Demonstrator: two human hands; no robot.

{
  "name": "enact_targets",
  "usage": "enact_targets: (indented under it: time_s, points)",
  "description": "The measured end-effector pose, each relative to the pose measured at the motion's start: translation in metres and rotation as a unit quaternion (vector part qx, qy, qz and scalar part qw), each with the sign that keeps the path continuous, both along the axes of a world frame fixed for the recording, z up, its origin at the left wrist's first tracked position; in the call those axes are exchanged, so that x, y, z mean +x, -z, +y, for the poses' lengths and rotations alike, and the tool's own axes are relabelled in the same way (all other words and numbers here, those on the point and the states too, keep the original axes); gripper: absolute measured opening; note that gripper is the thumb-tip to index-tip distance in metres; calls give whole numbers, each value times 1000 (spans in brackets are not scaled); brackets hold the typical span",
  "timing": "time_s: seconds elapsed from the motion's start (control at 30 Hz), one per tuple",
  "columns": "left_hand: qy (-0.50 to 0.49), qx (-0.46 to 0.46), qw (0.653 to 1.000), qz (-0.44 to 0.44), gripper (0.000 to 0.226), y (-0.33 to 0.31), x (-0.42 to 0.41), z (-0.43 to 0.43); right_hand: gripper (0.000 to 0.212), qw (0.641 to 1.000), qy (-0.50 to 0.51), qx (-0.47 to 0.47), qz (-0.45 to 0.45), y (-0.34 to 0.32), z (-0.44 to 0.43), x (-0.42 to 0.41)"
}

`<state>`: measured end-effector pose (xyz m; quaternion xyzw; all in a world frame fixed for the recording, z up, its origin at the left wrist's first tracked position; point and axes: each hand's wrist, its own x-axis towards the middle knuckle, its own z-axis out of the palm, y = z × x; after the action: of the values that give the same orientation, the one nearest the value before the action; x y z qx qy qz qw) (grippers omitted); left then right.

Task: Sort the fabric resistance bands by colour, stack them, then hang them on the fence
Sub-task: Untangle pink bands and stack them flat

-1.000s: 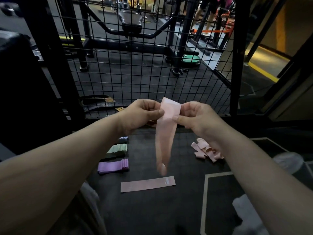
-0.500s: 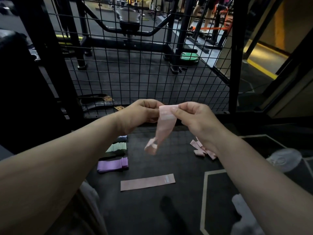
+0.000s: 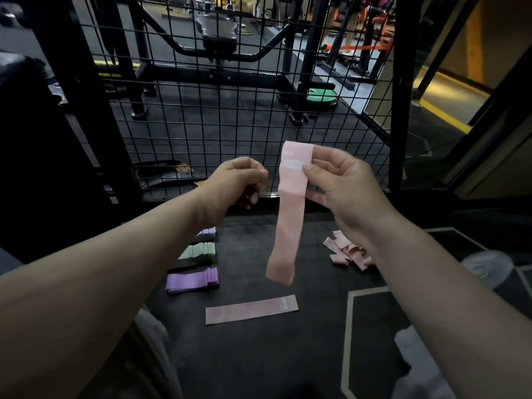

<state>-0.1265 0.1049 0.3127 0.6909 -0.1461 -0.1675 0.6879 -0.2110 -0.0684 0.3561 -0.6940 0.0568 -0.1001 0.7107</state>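
Observation:
My right hand (image 3: 342, 188) pinches the top of a pink fabric band (image 3: 288, 217), which hangs straight down above the floor. My left hand (image 3: 236, 182) is just left of it with curled fingers and holds nothing. One pink band (image 3: 252, 309) lies flat on the dark mat below. A loose heap of pink bands (image 3: 349, 251) lies to the right. Stacks of purple (image 3: 193, 282), green (image 3: 198, 250) and bluish (image 3: 207, 232) bands sit in a row on the left. The black wire fence (image 3: 230, 110) stands right behind my hands.
A black fence post (image 3: 403, 90) rises at the right of the mesh. Gym machines and a green weight plate (image 3: 321, 97) stand beyond the fence. A dark padded object (image 3: 28, 139) fills the left side. Pale lines mark the mat at the lower right.
My left hand has let go of the pink band and drawn away to the left. The band, bunched up half a second ago, now hangs full length from my right hand.

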Motion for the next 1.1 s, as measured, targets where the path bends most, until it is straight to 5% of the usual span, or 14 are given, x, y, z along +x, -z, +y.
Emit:
enact_targets:
  time_s: [0.23,0.67,0.9,1.1]
  points:
    - [69,67,995,20,27,7,-4,-3,30,1000,-13,0,-5,5,5,-2]
    - [-23,75,997,-25,27,1,-3,1,35,999,22,-26,-8,15,4,3]
    - [65,29,997,-44,8,2,-4,0,22,974,92,-187,88,27,-4,1]
    - [103,21,994,-42,16,2,-7,-2,24,940,-37,-336,35,25,2,-8]
